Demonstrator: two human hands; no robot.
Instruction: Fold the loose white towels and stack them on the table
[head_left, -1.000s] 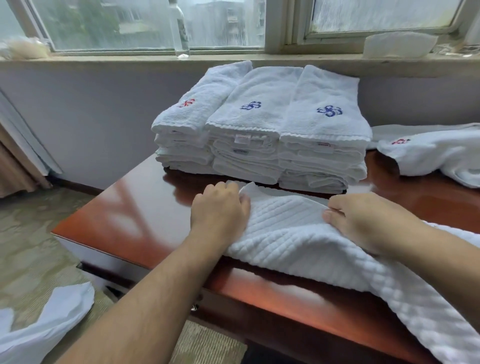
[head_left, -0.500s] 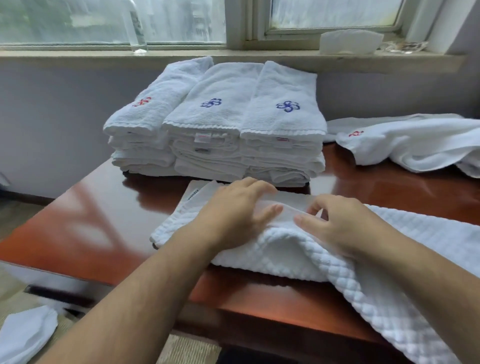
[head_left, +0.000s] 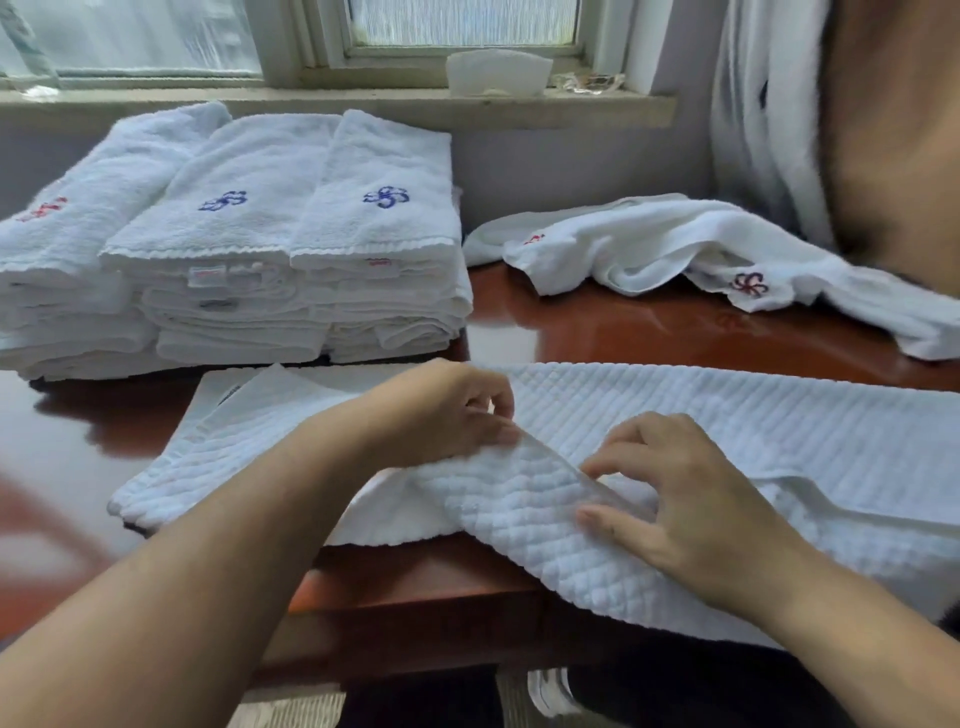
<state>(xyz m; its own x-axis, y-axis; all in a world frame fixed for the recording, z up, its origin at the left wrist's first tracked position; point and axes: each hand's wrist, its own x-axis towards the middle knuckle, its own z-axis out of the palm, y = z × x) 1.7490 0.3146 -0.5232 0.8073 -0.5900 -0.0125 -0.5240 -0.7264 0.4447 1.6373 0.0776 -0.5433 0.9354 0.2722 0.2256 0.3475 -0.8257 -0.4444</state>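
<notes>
**Soft waffle towel pinched at its raised fold, mid-table**

At the far left, the folded stacks (head_left: 234, 249) sit in three neat columns at the back of the table (head_left: 597, 332), just behind the work. They suggest what the finished shape should be: a narrow, flat rectangle.

In front of them, the left hand (head_left: 447, 410) has its fingers (head_left: 488, 400) curled and pinches the edge of the waffle-weave towel (head_left: 727, 431) where a flap lifts off the layer below. The towel lies across the near part of the table. Its left end is flat and partly doubled, and its right end runs out past the edge of view, with some of it hanging over the table's front.

The cloth looks light, limp and thick-textured. It should not slip in a pinch, but it will sag and crease wherever it is unsupported, so it is best held along an edge or at the corners rather than in the middle.

The right hand (head_left: 691, 499) is just beside the left. Its fingers (head_left: 618, 457) are bent onto the same raised fold, with the thumb closing from below in a light pinch.

At the far right, the loose towels (head_left: 649, 254) lie in a crumpled heap, unfolded and well apart from the stacks. They are terry with embroidered marks, probably softer and floppier.
</notes>
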